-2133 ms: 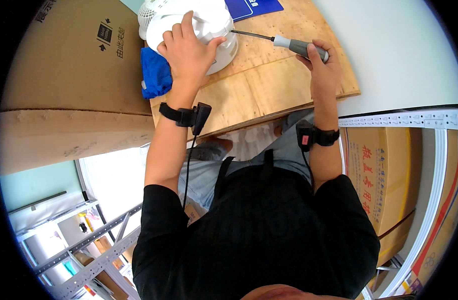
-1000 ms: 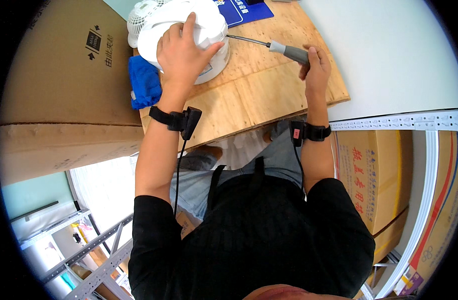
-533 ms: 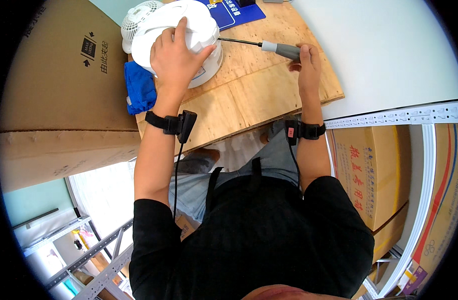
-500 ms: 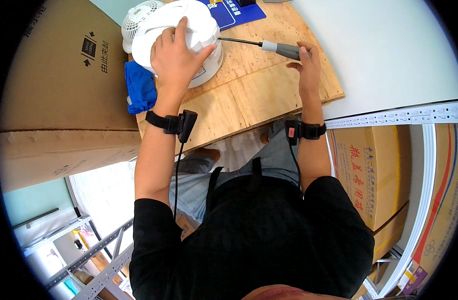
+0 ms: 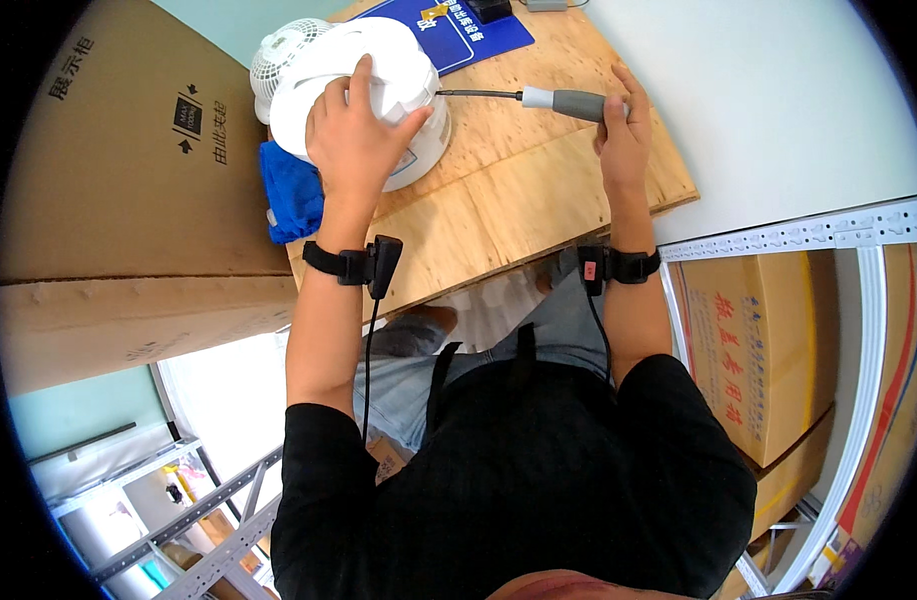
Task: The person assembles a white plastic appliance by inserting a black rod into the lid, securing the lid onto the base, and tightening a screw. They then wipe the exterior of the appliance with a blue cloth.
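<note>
— White plastic, that round thing under the left hand (image 5: 357,140)?

— Yes, a white fan housing (image 5: 364,95) lying on the plywood bench (image 5: 519,200), near its far left corner. The left hand lies on top of it, fingers (image 5: 362,75) spread over the casing and the thumb out toward the right, pressing down rather than pinching.

— And the right hand (image 5: 624,135)?

— It is wrapped round the grey handle of a screwdriver (image 5: 539,98). The fingers are curled shut on the handle, and the thin dark shaft runs left until its tip meets the side of the housing.

— What else sits close by?

— A blue cloth (image 5: 291,190) just beside the housing on its left, touching the bench edge. Behind the housing a white fan grille (image 5: 279,55) shows. A blue mat (image 5: 459,30) lies at the far end of the bench. A large cardboard box (image 5: 119,180) stands to the left. Both wrists wear black straps.
</note>
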A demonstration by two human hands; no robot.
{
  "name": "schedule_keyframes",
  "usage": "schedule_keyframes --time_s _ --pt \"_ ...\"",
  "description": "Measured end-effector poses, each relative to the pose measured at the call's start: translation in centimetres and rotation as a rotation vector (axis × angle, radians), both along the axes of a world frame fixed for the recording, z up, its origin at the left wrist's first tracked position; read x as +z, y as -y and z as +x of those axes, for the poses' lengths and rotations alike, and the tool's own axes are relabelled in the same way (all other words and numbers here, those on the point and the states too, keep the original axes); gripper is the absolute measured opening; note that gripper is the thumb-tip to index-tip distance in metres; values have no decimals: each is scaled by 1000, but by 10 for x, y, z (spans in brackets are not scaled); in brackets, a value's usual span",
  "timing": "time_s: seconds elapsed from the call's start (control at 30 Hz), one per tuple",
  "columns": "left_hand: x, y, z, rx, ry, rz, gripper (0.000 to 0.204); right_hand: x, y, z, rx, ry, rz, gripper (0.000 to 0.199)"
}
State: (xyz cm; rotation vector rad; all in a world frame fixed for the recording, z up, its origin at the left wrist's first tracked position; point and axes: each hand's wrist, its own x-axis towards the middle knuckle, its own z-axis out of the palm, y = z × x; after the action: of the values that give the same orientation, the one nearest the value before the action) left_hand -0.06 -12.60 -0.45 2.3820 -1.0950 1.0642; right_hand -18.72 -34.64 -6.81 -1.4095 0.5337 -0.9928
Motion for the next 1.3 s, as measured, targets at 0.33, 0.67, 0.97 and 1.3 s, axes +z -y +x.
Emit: schedule_keyframes --time_s 0.33,0.67,0.97,1.3 --pt "2 1 -2 25 5 15 80 0 5 8 24 56 23 35" --pt "0 1 1 14 29 15 82 7 8 11 25 76 116 30" --pt "-1 0 2 5 72 5 80 -1 17 8 64 -169 -21 32" --pt "-2 2 1 11 10 -15 78 15 3 2 37 -169 -39 33"
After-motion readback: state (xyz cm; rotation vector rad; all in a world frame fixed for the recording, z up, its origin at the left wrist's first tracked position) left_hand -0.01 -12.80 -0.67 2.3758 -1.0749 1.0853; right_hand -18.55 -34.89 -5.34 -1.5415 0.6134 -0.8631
